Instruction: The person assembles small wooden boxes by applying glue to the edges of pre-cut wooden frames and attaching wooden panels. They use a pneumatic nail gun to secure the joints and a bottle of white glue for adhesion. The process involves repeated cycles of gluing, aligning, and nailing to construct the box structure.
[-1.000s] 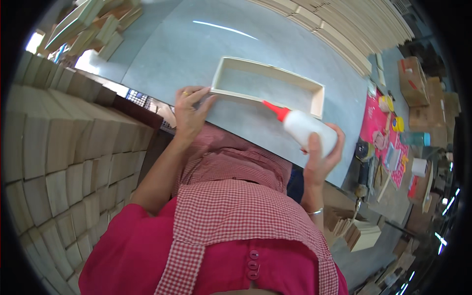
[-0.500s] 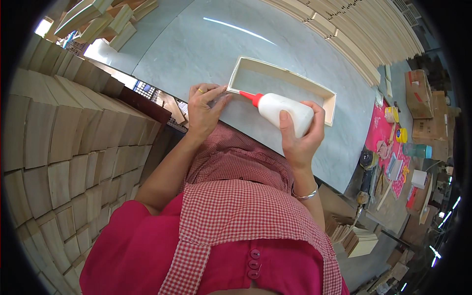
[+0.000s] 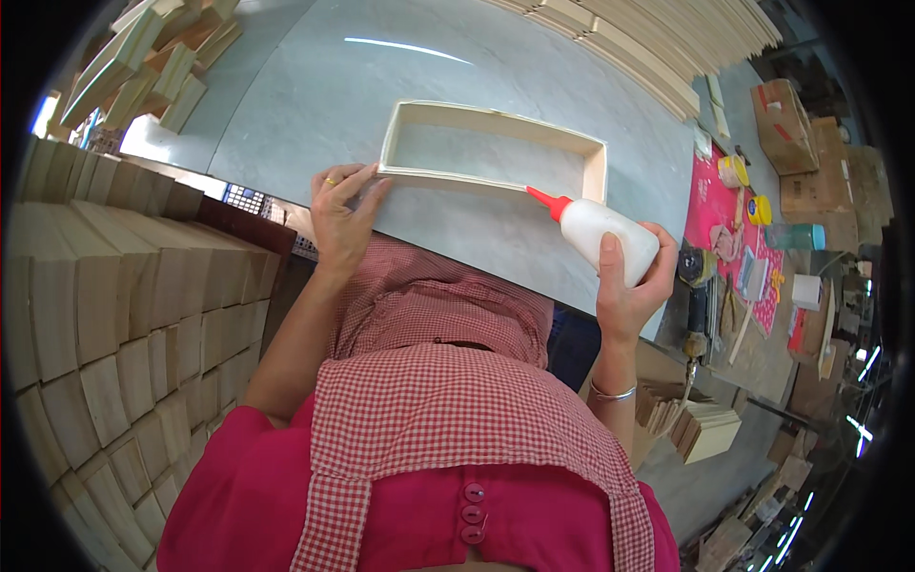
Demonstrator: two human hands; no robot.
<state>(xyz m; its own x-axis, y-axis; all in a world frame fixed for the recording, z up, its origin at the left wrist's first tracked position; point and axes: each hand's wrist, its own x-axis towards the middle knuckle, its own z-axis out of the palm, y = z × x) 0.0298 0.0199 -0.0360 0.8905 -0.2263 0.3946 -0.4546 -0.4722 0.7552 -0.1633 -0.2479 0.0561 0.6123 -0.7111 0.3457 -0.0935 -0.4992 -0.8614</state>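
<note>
A shallow rectangular wooden frame [image 3: 496, 116] of pale wood rests on the grey marbled tabletop [image 3: 305, 105], its long sides running left to right. At its near left corner my left hand [image 3: 341, 214] grips the wood between thumb and fingertips. My right hand [image 3: 643, 286] is wrapped around a white squeeze bottle [image 3: 605, 234] with a red nozzle [image 3: 548, 202]. The bottle is tilted, and its tip touches the top edge of the frame's near side, towards the right end. Whether anything is flowing from the tip is too small to tell.
Stacked wooden blocks [image 3: 95, 276] rise along the left. More wooden pieces [image 3: 143, 67] lie at the far left, and rows of thin slats [image 3: 658, 48] at the far right. Right of the table are jars [image 3: 759, 210], a teal bottle [image 3: 796, 236] and cardboard boxes [image 3: 786, 124].
The bottle's tip has travelled rightward along the frame's near edge, from the left corner towards the right end. My left hand stays at the corner; the whole view has shifted slightly.
</note>
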